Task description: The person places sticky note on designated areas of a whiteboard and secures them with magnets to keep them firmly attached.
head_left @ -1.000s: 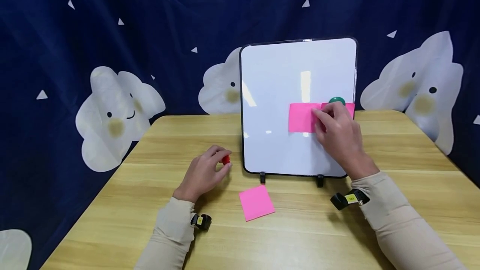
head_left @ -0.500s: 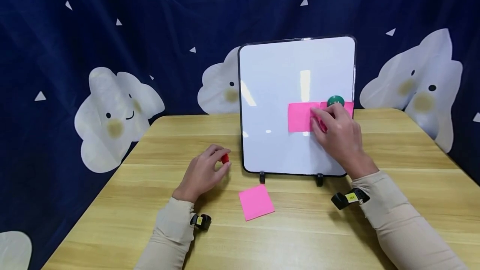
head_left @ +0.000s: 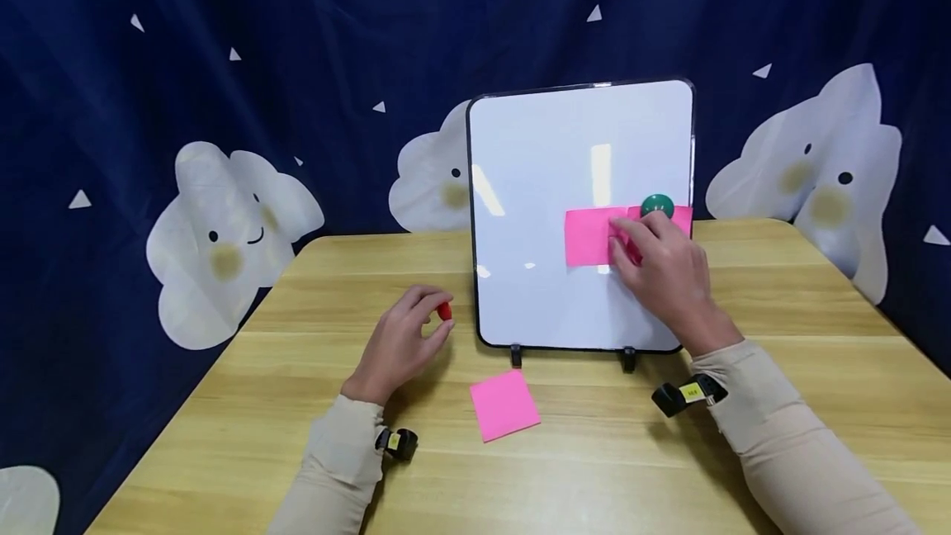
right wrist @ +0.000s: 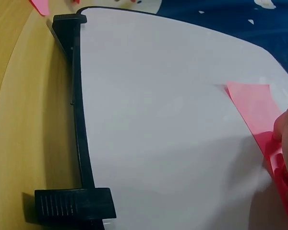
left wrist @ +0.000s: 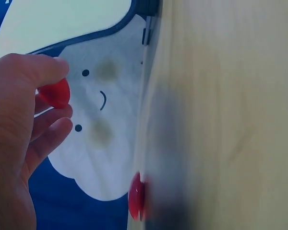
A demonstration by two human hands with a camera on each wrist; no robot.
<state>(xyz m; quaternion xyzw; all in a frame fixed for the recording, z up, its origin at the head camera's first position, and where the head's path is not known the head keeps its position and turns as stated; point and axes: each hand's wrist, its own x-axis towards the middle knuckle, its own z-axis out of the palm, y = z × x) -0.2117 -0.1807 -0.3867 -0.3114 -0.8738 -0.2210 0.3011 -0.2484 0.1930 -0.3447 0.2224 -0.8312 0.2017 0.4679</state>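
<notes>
In the head view my right hand [head_left: 664,271] is at the whiteboard [head_left: 535,155], its thumb and forefinger curled at the seam of two pink sticky notes [head_left: 587,236]. In the right wrist view those fingers pinch what looks like a red magnet [right wrist: 281,171], mostly hidden, against the notes. A green round magnet [head_left: 657,205] with a face sits at the top of the right-hand note, just above the knuckles. My left hand [head_left: 397,343] pinches a red magnet [left wrist: 57,94] between thumb and fingers, above the table and left of the board.
A second red magnet [left wrist: 136,196] rests on the table in the left wrist view. Another pink sticky note [head_left: 505,405] lies in front of the board. The board stands on two black feet [head_left: 628,359]. A dark blue curtain [head_left: 357,23] with clouds hangs behind.
My right hand has dropped slightly against the board, leaving more of the green magnet showing. My left hand stays nearly still with its red magnet. The head view has shifted a little.
</notes>
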